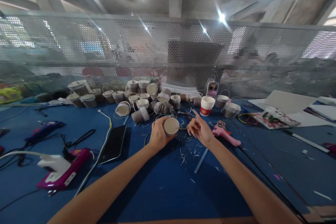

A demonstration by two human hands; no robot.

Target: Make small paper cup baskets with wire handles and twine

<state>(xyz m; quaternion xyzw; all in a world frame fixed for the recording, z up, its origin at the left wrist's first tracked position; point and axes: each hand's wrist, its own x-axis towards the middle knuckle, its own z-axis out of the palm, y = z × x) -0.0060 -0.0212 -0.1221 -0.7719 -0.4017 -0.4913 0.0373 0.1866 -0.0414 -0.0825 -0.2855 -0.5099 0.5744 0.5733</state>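
- Head view: the left hand point(158, 133) wraps its fingers around a small cup point(171, 126) — pale round end toward the camera — above the blue table point(168, 185).
- The right hand point(200, 130) is near it: forefinger stretched out, others curled (whether they grip the thin dark strip point(182, 128), I cannot tell).
- A pink glue gun point(228, 136) lies right; other cups point(118, 97) crowd behind.

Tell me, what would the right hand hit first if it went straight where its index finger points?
Probably the pails, ahead and slightly left of the right hand. A dark, blurred thing seems to lie nearer and might be brushed first; depth is hard to judge.
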